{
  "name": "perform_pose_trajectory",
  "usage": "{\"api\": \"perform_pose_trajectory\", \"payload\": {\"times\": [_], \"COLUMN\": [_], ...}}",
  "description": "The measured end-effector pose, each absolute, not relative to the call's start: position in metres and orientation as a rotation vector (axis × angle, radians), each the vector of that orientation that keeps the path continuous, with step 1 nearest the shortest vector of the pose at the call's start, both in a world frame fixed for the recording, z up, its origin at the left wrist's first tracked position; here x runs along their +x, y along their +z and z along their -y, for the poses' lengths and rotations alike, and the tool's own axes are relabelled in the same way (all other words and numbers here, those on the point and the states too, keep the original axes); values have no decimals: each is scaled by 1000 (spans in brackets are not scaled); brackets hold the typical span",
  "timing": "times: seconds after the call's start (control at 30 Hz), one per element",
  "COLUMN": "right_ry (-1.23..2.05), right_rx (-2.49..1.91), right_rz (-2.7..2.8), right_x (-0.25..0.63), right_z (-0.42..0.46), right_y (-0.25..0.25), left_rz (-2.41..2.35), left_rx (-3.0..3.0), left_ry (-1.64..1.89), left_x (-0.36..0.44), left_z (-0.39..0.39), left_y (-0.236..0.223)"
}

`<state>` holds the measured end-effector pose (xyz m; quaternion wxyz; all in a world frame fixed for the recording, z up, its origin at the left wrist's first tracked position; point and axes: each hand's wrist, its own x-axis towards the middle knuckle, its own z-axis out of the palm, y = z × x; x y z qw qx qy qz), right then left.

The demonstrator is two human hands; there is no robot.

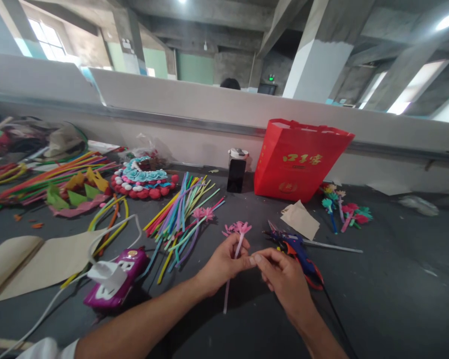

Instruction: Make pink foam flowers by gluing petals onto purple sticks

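Note:
A pink flower [243,227] on a pale, thin stem is held upright, slightly tilted, in my left hand [224,264]. The fingers close around the stem, whose lower end [226,299] hangs below the palm. My right hand [280,274] is closed in a pinch, its fingertips meeting my left thumb; whatever lies between them is too small to make out. More pink petals [230,229] show just behind my left hand. Right beside my right hand lies a blue glue gun [303,257] with a pale glue stick [336,246] at its rear, close to orange-handled scissors [316,280].
Coloured strips [183,214] lie left of centre. A purple power socket [134,262] with white plug is nearer. A black phone [236,175] leans on a bottle [238,152]. A red bag [301,159], brown paper [301,219] and finished flowers [353,214] sit at right.

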<state>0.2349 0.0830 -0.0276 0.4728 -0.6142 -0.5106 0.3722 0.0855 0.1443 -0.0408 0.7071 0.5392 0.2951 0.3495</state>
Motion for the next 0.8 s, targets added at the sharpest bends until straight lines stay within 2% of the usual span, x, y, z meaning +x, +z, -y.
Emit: {"api": "perform_pose_trajectory", "payload": {"times": [0.1, 0.33, 0.57, 0.8], "right_ry": [807, 1067, 1026, 979], "right_rx": [-1515, -1450, -1352, -1450], "right_rz": [1331, 1074, 937, 1183], "right_x": [238, 235, 232, 238], "right_z": [-84, -84, -84, -82], "right_y": [-30, -35, -30, -28], "left_rz": [-681, -681, -703, -712], "left_rx": [1228, 1261, 1257, 1269], "left_ry": [797, 822, 851, 856], "left_x": [87, 88, 87, 87], "left_z": [-144, -145, -147, -147], "left_y": [-45, -47, -46, -49]}}
